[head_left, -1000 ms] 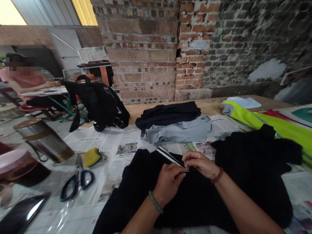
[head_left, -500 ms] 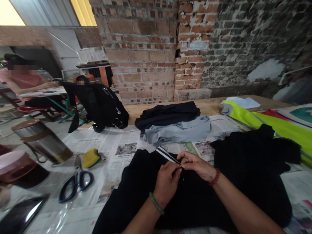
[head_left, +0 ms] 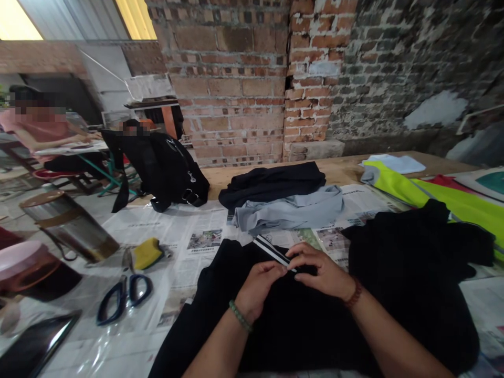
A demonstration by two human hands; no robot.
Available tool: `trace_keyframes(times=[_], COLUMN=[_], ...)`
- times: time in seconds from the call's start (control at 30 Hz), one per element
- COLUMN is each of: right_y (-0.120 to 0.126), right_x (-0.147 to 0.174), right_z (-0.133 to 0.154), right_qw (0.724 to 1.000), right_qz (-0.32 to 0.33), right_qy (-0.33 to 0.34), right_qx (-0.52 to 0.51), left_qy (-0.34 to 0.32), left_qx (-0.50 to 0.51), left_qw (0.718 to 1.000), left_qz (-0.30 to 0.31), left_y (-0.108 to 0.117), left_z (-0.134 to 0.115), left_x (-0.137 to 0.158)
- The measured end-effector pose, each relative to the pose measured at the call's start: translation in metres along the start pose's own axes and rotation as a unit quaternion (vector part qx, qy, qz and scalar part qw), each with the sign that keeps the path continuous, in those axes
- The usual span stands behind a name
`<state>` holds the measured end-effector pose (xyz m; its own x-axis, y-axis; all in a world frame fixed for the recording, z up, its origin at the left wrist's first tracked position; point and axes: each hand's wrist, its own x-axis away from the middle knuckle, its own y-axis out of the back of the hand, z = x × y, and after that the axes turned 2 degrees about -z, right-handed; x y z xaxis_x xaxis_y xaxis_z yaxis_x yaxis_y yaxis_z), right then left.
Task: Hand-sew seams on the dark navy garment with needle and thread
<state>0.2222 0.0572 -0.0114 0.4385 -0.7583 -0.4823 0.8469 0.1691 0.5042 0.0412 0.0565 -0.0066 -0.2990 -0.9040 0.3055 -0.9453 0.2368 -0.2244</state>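
A black garment lies spread in front of me, with a black-and-white striped trim along its upper edge. My left hand, a green bead bracelet at its wrist, is closed, thumb and index finger pinching the trim's lower right end. From the other side, my right hand curls its fingers over that same end. Its thumb sits lower, and dark cloth shows between thumb and fingers. A reddish bracelet is on the right wrist. Whatever small thing may be between the fingertips is hidden.
Scissors, a yellow sponge, a steel flask, a jar and a phone lie left on newspaper. Folded dark and grey cloths are ahead, a yellow vest right. A person sits far left.
My left hand has shifted slightly left and lies flatter. The right thumb has moved down, away from the fingers. A thin pale line below the fingertips no longer shows.
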Motion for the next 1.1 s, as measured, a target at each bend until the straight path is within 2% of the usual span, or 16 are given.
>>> trace_keyframes(times=[0.3,0.47,0.6,0.7,0.87,1.1], right_y=[-0.007,-0.011,-0.015,-0.018,-0.021,-0.031], right_x=[-0.002,-0.002,-0.002,-0.003,-0.005,-0.007], right_z=[-0.002,0.001,0.001,0.001,0.001,-0.001], right_qw=[0.999,0.99,0.961,0.939,0.919,0.844], right_qz=[-0.028,-0.054,-0.098,-0.123,-0.123,-0.177], right_qy=[-0.001,-0.093,-0.168,-0.181,-0.202,-0.257], right_qx=[-0.02,-0.088,-0.198,-0.267,-0.317,-0.436], left_qy=[0.01,0.021,0.028,0.027,0.031,0.024], left_qx=[0.016,0.036,0.039,0.036,0.034,0.031], left_qw=[1.0,0.998,0.998,0.998,0.998,0.999], left_qz=[0.018,0.036,0.047,0.039,0.032,0.032], left_y=[0.0,-0.002,-0.003,-0.004,-0.003,-0.005], left_z=[0.001,-0.002,-0.002,-0.001,0.0,0.001], left_x=[-0.001,0.002,0.003,0.002,0.001,0.001])
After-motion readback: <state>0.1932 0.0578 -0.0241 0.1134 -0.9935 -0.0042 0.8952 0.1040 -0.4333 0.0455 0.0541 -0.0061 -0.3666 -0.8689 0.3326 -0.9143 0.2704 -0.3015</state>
